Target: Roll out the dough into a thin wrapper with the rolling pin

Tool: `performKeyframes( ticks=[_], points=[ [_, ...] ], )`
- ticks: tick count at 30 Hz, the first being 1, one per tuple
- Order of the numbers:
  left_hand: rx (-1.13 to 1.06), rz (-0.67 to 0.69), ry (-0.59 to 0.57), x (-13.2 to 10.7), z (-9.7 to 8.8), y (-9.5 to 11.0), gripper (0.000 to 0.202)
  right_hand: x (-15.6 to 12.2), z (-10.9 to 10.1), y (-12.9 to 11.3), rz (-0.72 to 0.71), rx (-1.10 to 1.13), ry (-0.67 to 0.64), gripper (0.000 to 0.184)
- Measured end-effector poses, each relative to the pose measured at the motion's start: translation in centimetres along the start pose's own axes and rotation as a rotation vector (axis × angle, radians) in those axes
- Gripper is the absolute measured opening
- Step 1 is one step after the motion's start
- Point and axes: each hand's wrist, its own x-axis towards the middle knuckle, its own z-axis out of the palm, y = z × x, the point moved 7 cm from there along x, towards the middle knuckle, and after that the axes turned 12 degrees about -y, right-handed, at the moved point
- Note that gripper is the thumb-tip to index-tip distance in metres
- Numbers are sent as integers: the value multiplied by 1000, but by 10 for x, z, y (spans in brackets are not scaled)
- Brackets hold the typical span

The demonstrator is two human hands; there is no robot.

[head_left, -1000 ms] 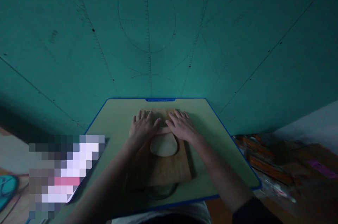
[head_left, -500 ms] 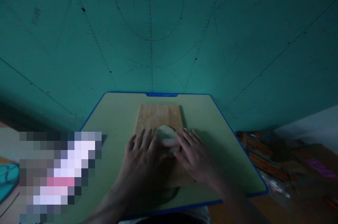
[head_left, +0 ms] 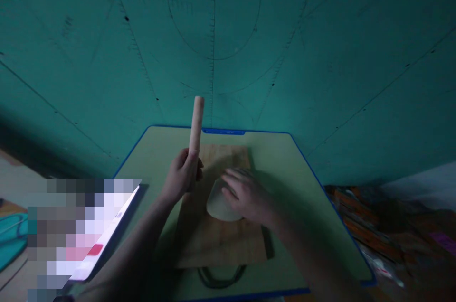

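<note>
My left hand (head_left: 183,174) is wrapped round a wooden rolling pin (head_left: 196,124) and holds it nearly upright over the left side of a wooden cutting board (head_left: 217,245). A flattened, pale piece of dough (head_left: 219,207) lies on the middle of the board. My right hand (head_left: 245,193) is at the dough's upper right edge, its thumb and fingers bent onto it. That hand covers part of the dough, and the fingertips' exact hold is blurred.
The board lies on a pale table (head_left: 285,169) with a blue rim. A dark loop handle (head_left: 221,285) sticks out at the board's near end. To the left is a partly pixelated bright screen (head_left: 114,221). Behind stands a green marked wall (head_left: 228,31); wrapped items (head_left: 370,221) lie at right.
My left hand has raised the rolling pin off the dough and turned it upright. My right hand has left the pin and come onto the dough. The view has shifted slightly.
</note>
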Motion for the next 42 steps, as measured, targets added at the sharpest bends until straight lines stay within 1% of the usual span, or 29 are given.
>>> performKeyframes(
  ticks=[3,5,8,13,15,17,20,23,26,31,36,39,42],
  points=[
    [-77,-16,60,3,2,-17,49,-2,18,-11,-64,-85,-45,40],
    [-124,-11,57,2,3,-23,49,-7,24,-11,-72,-92,-71,43],
    [-171,-22,33,1,3,-27,49,-12,28,-6,-52,-77,-112,47],
    [-189,-67,33,2,3,-29,52,-14,30,1,-25,-58,-163,53],
    [-170,-65,31,2,3,-29,52,-13,27,5,5,-61,-146,54],
    [-141,-54,33,2,3,-28,53,-13,24,8,21,-64,-112,51],
    [-113,-36,33,2,3,-25,52,-14,21,5,-1,-61,-81,46],
    [-108,-26,25,2,4,-24,48,-14,20,2,-2,-65,-62,45],
    [-105,-12,18,3,4,-24,47,-14,20,1,8,-67,-57,45],
    [-119,-24,21,4,4,-27,51,-14,19,-2,5,-63,-68,45],
    [-105,-27,18,2,5,-23,53,-13,21,2,9,-50,-44,46],
    [-102,-26,12,2,5,-22,53,-12,20,9,63,-46,3,48],
    [-86,-33,6,2,5,-23,51,-11,18,18,139,-31,61,42]
  ],
)
